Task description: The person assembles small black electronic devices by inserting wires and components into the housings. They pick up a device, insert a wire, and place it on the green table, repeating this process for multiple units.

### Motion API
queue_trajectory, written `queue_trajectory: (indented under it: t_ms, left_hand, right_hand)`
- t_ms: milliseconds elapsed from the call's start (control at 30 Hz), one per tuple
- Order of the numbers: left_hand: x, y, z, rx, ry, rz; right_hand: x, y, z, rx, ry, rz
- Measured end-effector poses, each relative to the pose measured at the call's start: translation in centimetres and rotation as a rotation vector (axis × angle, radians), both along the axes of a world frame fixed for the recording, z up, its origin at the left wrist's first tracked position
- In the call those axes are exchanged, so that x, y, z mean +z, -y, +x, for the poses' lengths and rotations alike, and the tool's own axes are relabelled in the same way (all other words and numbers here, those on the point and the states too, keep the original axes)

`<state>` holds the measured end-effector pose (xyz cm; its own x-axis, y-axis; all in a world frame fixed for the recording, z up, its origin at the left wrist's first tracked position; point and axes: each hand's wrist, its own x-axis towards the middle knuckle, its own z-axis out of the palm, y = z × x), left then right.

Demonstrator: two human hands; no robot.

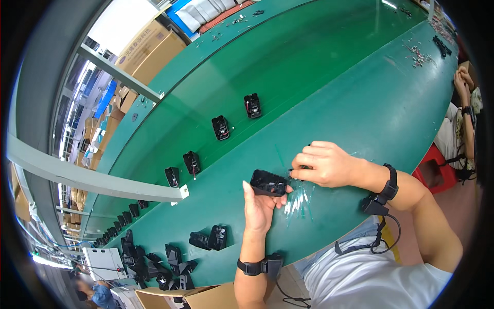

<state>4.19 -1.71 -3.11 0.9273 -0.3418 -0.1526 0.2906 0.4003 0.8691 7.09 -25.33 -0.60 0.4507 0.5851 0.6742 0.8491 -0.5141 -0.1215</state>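
From the head camera I see my left hand closed around a black plastic housing, thumb up along its near side and fingers curled under, holding it just above the green worktable. My right hand sits just to the right of the housing, its fingertips pinched together on something small and dark at the housing's edge; I cannot tell what that piece is. Under and between both hands lie clear plastic bags, flat on the table and partly crumpled. Beyond the hands runs a green conveyor belt carrying a spaced row of black housings, receding toward the lower left. Near the table's close edge two more black parts lie side by side, and a loose heap of black parts is piled further left. At the bottom edge stands an open cardboard box; black pieces show at its rim, but its inside is mostly hidden. Another person's arm rests at the far right.
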Motion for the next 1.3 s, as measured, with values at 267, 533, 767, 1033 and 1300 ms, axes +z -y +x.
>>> queue_trajectory:
  t_ms: [267, 533, 767, 1033, 1300]
  left_hand:
    - [0.8, 1.2, -0.1, 0.055, -0.053, 0.005]
    - [-0.6, 0.8, -0.5, 0.134, -0.049, 0.018]
    - [-1.1, 1.2, -1.0, 0.066, 0.018, -0.056]
    - [-1.2, 0.8, -0.6, 0.024, 0.021, -0.096]
    - [-1.2, 1.0, -0.8, 0.004, 0.045, -0.06]
  right_hand:
    - [-0.8, 0.0, -0.3, -0.037, -0.017, -0.008]
    - [0.9, -1.0, -0.9, 0.064, -0.223, 0.395]
    - [-0.1, -2.7, -2.8, 0.106, -0.375, 0.445]
    - [-0.6, -2.5, -3.1, 0.195, -0.504, 0.5]
    - [-1.0, -2.7, -3.5, 0.194, -0.747, 0.557]
